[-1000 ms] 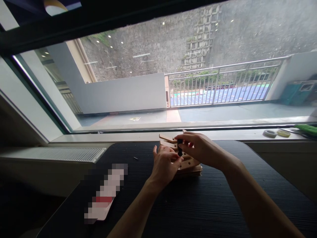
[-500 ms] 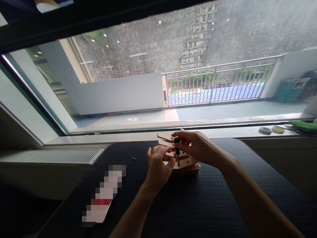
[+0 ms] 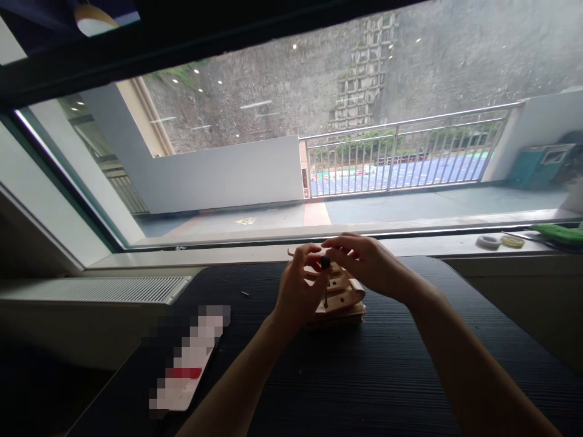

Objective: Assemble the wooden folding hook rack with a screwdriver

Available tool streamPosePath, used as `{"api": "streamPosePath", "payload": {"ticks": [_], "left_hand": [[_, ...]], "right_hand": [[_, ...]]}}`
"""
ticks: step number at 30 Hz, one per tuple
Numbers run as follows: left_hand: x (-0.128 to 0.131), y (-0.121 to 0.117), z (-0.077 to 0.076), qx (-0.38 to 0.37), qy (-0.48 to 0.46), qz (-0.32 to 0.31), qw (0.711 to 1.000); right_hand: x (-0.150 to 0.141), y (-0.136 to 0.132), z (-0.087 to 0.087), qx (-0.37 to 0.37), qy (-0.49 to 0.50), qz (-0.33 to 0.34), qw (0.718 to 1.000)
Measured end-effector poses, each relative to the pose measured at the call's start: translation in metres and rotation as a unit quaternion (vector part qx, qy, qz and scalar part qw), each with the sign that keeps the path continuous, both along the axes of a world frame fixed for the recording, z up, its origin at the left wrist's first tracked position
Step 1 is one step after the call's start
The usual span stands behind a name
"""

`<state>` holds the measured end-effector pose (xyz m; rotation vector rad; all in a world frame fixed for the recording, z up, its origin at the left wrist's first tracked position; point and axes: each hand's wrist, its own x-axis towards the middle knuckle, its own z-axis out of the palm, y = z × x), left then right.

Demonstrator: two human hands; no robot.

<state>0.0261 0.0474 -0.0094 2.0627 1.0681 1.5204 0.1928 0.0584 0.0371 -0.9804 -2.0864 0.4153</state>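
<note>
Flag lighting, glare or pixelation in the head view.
Head view: window bright, leaving left hand, right hand and black desk dim; head view: white streaks, likely reflections, on the window; head view: pale flat item mostly pixelated.

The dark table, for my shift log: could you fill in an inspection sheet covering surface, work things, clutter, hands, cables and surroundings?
Surface: dark table, fine-lined top, rounded far corners.
Work things: wooden slatted piece with holes; screwdriver above it, black handle up, shaft pointing down at the nearest slat.
Clutter: small metallic pin; pixelated flat item, left.
Hands: left hand and right hand have fingers at the handle; grip unclear.
Cables: nothing seen.
Surroundings: window; sill with grey ring, yellow ring; vent grille, left.
</note>
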Motion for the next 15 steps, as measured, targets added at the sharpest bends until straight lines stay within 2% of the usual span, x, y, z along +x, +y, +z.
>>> {"api": "streamPosePath", "payload": {"ticks": [3,5,8,11,15], "left_hand": [[-0.004,0.004,0.008,0.008,0.048,-0.022,0.999],[-0.006,0.007,0.014,0.001,0.074,-0.045,0.996],[-0.008,0.009,0.018,0.000,0.095,-0.056,0.994],[-0.007,0.011,0.014,0.030,0.074,-0.021,0.997],[-0.005,0.013,0.005,0.054,0.051,-0.004,0.997]], "right_hand": [[0.021,0.006,-0.017,-0.045,0.004,-0.028,0.999],[0.036,0.005,-0.036,-0.092,-0.026,-0.020,0.995],[0.047,-0.002,-0.067,-0.134,-0.001,-0.047,0.990],[0.045,-0.008,-0.088,-0.140,0.043,-0.053,0.988],[0.041,-0.011,-0.098,-0.131,0.061,-0.045,0.988]]}}
